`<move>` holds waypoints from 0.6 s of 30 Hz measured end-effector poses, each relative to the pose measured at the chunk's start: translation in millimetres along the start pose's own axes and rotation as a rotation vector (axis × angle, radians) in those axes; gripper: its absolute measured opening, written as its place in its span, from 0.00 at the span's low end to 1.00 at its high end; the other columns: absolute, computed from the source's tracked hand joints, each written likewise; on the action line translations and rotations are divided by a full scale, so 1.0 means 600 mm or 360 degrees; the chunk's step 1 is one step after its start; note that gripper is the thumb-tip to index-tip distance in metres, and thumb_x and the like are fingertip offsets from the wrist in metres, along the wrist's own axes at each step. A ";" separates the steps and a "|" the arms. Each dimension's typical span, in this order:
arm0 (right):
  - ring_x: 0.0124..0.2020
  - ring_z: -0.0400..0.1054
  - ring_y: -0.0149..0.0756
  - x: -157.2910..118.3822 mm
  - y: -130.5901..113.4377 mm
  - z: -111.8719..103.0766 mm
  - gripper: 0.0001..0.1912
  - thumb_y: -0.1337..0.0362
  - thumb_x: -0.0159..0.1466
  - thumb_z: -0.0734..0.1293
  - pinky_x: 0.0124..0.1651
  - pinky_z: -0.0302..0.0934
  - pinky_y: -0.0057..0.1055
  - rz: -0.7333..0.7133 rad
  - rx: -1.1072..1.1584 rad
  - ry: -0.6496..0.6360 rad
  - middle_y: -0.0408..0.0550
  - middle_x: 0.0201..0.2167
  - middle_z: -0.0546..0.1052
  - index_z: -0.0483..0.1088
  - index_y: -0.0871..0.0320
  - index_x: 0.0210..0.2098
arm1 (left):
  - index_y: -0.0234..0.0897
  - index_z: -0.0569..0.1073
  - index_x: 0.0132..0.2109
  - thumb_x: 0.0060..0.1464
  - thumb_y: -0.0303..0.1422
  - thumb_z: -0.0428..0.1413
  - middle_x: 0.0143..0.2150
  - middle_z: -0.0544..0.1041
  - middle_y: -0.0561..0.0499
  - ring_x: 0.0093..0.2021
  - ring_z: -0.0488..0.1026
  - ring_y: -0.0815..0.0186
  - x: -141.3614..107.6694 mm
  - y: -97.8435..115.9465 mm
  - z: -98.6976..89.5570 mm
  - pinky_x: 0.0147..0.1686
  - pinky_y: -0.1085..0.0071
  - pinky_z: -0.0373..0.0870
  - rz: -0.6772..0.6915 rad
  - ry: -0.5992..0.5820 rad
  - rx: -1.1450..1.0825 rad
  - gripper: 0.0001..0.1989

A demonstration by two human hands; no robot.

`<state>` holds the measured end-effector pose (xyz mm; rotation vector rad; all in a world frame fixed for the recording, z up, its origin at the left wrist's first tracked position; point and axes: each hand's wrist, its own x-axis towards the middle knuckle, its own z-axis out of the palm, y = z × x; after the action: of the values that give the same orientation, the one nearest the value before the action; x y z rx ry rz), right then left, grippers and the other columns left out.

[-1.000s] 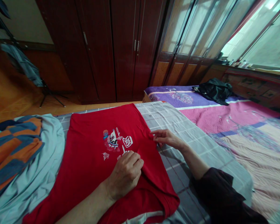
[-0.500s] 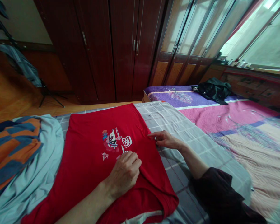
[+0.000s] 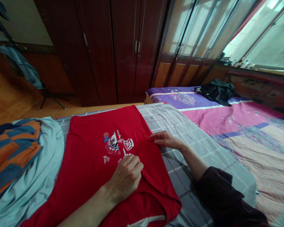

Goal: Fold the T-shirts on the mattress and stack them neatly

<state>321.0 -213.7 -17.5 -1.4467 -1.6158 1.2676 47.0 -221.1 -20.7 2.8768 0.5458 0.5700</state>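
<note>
A red T-shirt [image 3: 90, 167] with a printed mask design and white lettering lies spread on a grey checked sheet [image 3: 180, 126]. Its neckline faces the near side, with a pale strip showing inside. My left hand [image 3: 127, 175] is closed on the shirt just below the print, pinching the cloth, which rises in a fold beside it; the fingertips are partly hidden. At the shirt's right edge, my right hand [image 3: 165, 139] pinches the cloth between thumb and fingers.
To the left lie a pale blue cloth [image 3: 49, 151] and an orange and blue checked garment [image 3: 16, 151]. A bed with a purple and pink cover [image 3: 210, 116] stands at the right, a black garment [image 3: 216, 90] on it. Dark red wardrobes [image 3: 123, 50] line the back.
My right hand has shifted slightly left and up, and its fingers have drawn together on the shirt's edge. My left hand stays almost where it was, on the cloth.
</note>
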 end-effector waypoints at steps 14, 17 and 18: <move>0.22 0.60 0.28 0.007 0.005 0.024 0.17 0.63 0.58 0.64 0.26 0.51 0.26 -0.0046 -0.0820 0.0536 0.42 0.23 0.71 0.72 0.60 0.46 | 0.37 0.64 0.30 0.50 0.20 0.51 0.33 0.66 0.50 0.35 0.63 0.61 0.001 0.003 -0.008 0.37 0.63 0.65 0.0059 -0.0136 0.0116 0.08; 0.27 0.64 0.30 0.005 0.003 0.031 0.18 0.61 0.59 0.64 0.32 0.55 0.28 -0.0067 -0.1061 0.0654 0.45 0.31 0.74 0.71 0.57 0.48 | 0.38 0.64 0.30 0.49 0.20 0.51 0.32 0.66 0.50 0.35 0.62 0.61 0.001 0.002 -0.009 0.36 0.64 0.64 0.0056 -0.0143 0.0111 0.08; 0.29 0.65 0.32 0.004 0.001 0.034 0.18 0.60 0.60 0.64 0.33 0.55 0.28 -0.0072 -0.1141 0.0678 0.46 0.34 0.75 0.70 0.57 0.49 | 0.38 0.64 0.30 0.49 0.20 0.50 0.32 0.66 0.50 0.35 0.62 0.61 0.001 0.002 -0.009 0.36 0.64 0.64 0.0055 -0.0141 0.0109 0.08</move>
<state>302.3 -216.7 -25.6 -1.9101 -1.8552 0.2907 46.0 -221.8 -15.3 2.9647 0.5127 0.4340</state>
